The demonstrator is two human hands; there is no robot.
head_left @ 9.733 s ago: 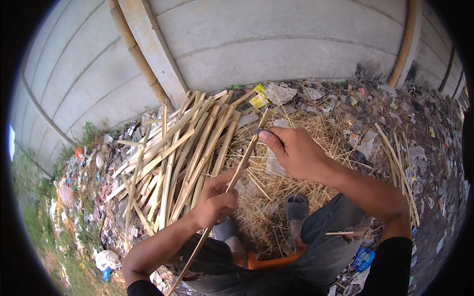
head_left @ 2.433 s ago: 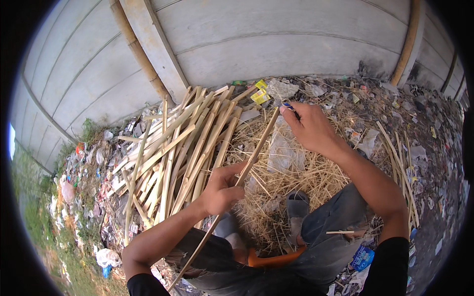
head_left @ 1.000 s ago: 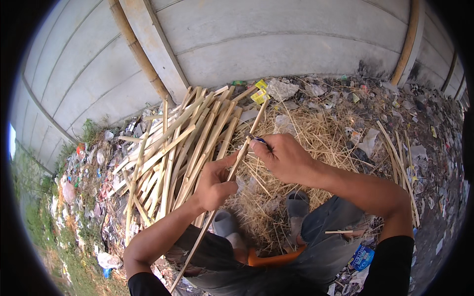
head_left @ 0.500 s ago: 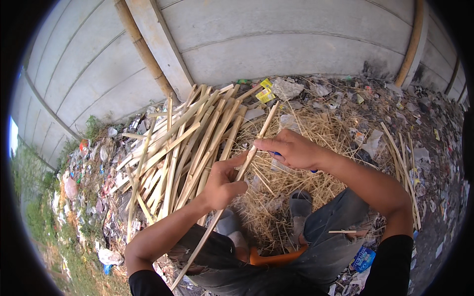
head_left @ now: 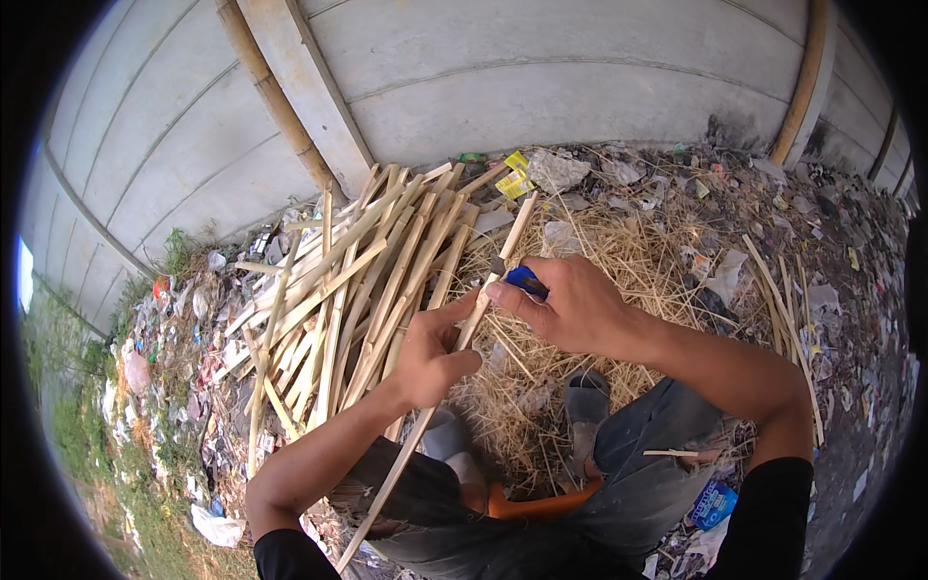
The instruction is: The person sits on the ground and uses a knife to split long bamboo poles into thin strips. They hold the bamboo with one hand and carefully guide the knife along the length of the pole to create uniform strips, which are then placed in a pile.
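Midway, I judge: left hand (head_left: 432,360) grips the strip (head_left: 454,348) over my lap; right hand (head_left: 570,307) is closed on a blue-handled knife (head_left: 522,280) at its upper part. Stack (head_left: 367,280) lies on ground toward wall; shavings (head_left: 619,242) ahead. Strips left: can't tell.

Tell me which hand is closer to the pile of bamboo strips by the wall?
Left. The left hand grips one long bamboo strip right beside the pile of bamboo strips. The right hand, holding a blue-handled tool, sits farther off, over the straw.
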